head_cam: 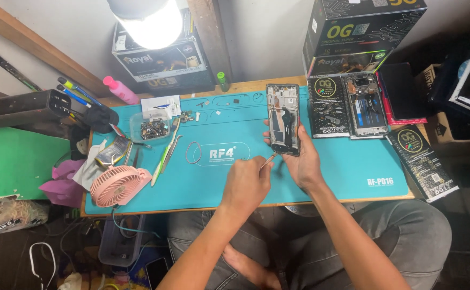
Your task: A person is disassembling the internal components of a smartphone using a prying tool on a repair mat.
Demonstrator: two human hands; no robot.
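The right hand holds an opened phone upright above the teal mat, near the mat's far edge and a little right of its middle. The fingers are wrapped around the phone's lower end from behind, with the thumb on the left side of the frame; the phone's open back, showing dark and pale inner parts, faces the camera. The phone rises out of the top of this hand, so most of its body stands clear above the fingers.

The left hand is closed around tweezers, pinched between thumb and fingertips. Their thin tip points up and right and reaches the phone's lower left corner, just beside the right thumb; whether it touches the frame cannot be told.

On the mat's left part lie a second pair of tweezers, a green-handled tool and a loop of thin wire. A clear tray of small parts sits near the far left corner, and a pink fan lies over the near left edge. At the far right, another opened phone lies flat beside a black packet. A long black packet lies over the mat's right edge. Boxes stand behind the table, and a lamp shines at the far left.
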